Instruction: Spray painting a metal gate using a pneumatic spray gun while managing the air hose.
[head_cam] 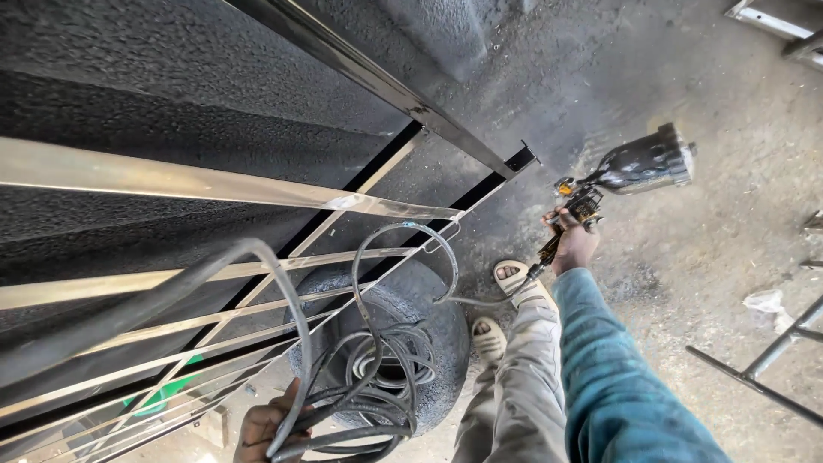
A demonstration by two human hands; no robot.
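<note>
The right hand (pixel 573 244) has its fingers wrapped around the handle of a spray gun (pixel 630 171), held out over the floor (pixel 686 86) beside the black gate (pixel 214 111). The left hand (pixel 261 429), low down, grips a loop of hose (pixel 287 317) near a tyre (pixel 441 334).

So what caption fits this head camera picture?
Right hand grips a paint spray gun beside a black gate; left hand holds hose loops.

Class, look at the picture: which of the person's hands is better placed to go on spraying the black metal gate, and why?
The right hand: its grip is on the spray gun, raised beside the gate. The left hand is low, occupied with loops of hose.
</note>
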